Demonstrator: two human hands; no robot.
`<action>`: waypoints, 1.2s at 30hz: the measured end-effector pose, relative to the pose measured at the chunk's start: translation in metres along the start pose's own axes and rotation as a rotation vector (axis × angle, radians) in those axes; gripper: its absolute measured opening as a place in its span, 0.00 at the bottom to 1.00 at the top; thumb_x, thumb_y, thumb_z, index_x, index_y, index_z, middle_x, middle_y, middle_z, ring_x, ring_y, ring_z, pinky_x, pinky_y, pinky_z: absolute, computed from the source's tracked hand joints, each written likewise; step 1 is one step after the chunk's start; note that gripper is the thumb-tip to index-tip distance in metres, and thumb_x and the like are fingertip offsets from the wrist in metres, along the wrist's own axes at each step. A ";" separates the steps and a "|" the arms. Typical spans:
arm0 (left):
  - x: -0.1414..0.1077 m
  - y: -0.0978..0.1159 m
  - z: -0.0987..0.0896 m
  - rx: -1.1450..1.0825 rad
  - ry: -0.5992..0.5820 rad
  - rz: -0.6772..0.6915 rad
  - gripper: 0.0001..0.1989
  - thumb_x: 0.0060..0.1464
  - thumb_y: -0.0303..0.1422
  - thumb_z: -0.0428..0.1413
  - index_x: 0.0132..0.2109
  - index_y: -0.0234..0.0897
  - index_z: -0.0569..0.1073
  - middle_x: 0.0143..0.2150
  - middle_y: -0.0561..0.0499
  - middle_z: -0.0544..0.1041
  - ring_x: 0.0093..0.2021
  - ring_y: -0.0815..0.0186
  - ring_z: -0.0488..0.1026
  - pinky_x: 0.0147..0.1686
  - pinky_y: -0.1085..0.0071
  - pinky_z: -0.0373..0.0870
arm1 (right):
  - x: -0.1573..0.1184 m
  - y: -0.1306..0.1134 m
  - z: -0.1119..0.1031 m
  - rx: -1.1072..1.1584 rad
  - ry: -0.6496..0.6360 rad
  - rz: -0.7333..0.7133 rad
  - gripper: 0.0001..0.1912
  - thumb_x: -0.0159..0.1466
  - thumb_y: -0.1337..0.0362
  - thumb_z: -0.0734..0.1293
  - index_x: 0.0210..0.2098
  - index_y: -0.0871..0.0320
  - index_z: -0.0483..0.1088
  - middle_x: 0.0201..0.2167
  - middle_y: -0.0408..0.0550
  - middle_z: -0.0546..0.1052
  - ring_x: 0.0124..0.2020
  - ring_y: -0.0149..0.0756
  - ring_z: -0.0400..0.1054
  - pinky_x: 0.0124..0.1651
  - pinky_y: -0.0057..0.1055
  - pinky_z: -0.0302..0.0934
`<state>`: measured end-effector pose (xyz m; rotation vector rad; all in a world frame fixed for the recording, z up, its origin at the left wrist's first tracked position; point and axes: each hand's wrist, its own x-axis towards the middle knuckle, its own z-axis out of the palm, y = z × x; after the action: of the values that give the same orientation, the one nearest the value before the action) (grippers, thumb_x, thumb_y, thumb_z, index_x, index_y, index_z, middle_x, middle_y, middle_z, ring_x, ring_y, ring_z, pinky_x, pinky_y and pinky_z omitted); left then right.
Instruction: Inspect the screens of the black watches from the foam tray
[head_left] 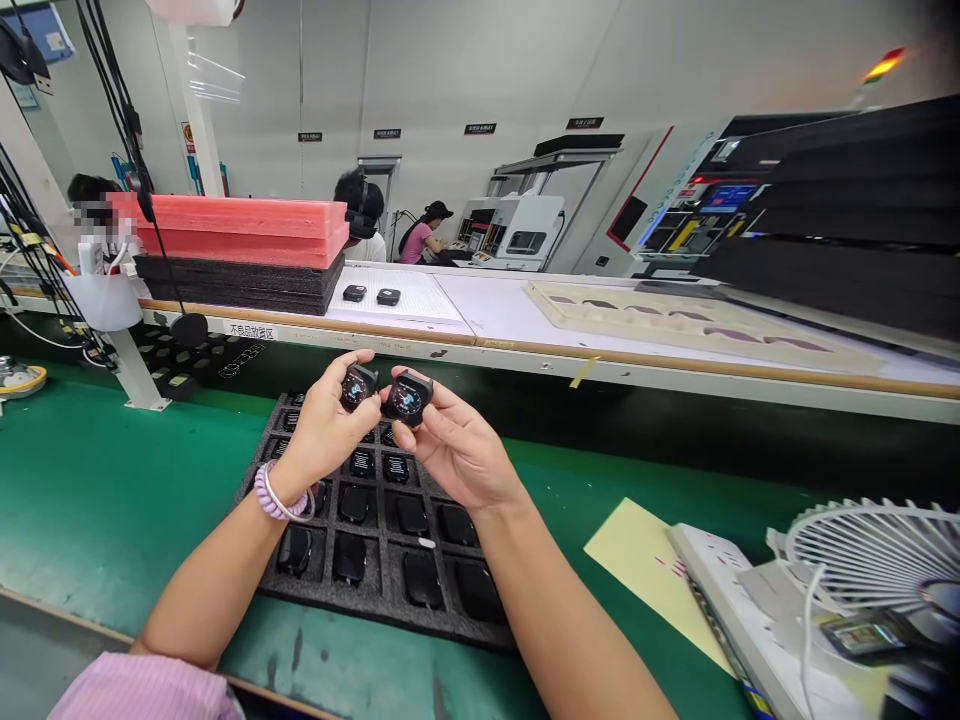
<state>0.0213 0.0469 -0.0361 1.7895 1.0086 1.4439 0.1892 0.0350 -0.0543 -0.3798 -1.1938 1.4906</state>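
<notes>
Black casings catch the light in your fingers: your left hand point(330, 420) is closed in a pinch on the left watch point(358, 388), thumb near, forefinger arched over the far side. Your right hand point(469, 455) is partly curled, palm turned up, with the right watch point(409, 398) gripped between thumb and fingertips. Both round dials are lit and tilted toward you, side by side above the far part of the grey foam tray point(345, 603); whether their casings touch is hard to tell.

To handle them well, grip by the edges and hold your thumbs off the dials, so nothing smears or hides the display. Match the tilt of both, so glare doesn't fall on only one. Leave a small gap between them, since casings could knock and scratch. Staying over the tray seems wise, though a slip could strike the dark units point(349, 558) in its near pockets. A light, even pinch should be enough.
</notes>
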 end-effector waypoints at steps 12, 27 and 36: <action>0.001 -0.001 0.001 -0.054 -0.026 -0.007 0.26 0.52 0.31 0.56 0.59 0.33 0.69 0.35 0.52 0.70 0.33 0.68 0.66 0.35 0.73 0.65 | -0.001 -0.001 0.000 -0.001 -0.012 -0.006 0.23 0.58 0.56 0.80 0.51 0.50 0.77 0.45 0.47 0.76 0.28 0.31 0.64 0.33 0.32 0.61; 0.000 0.000 0.000 -0.061 -0.037 -0.010 0.27 0.52 0.32 0.57 0.60 0.32 0.69 0.35 0.52 0.70 0.34 0.68 0.66 0.35 0.73 0.66 | -0.001 -0.001 0.000 -0.016 -0.009 -0.001 0.24 0.58 0.55 0.79 0.52 0.51 0.76 0.45 0.48 0.76 0.28 0.31 0.64 0.33 0.31 0.63; 0.000 0.000 0.001 -0.070 -0.029 0.000 0.25 0.53 0.32 0.58 0.59 0.34 0.70 0.40 0.49 0.73 0.37 0.67 0.68 0.37 0.74 0.68 | -0.002 -0.003 0.002 -0.037 0.023 0.004 0.24 0.57 0.55 0.80 0.51 0.50 0.77 0.45 0.48 0.76 0.28 0.33 0.63 0.34 0.34 0.62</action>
<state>0.0218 0.0474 -0.0363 1.7549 0.9319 1.4314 0.1895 0.0320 -0.0515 -0.4235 -1.2042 1.4656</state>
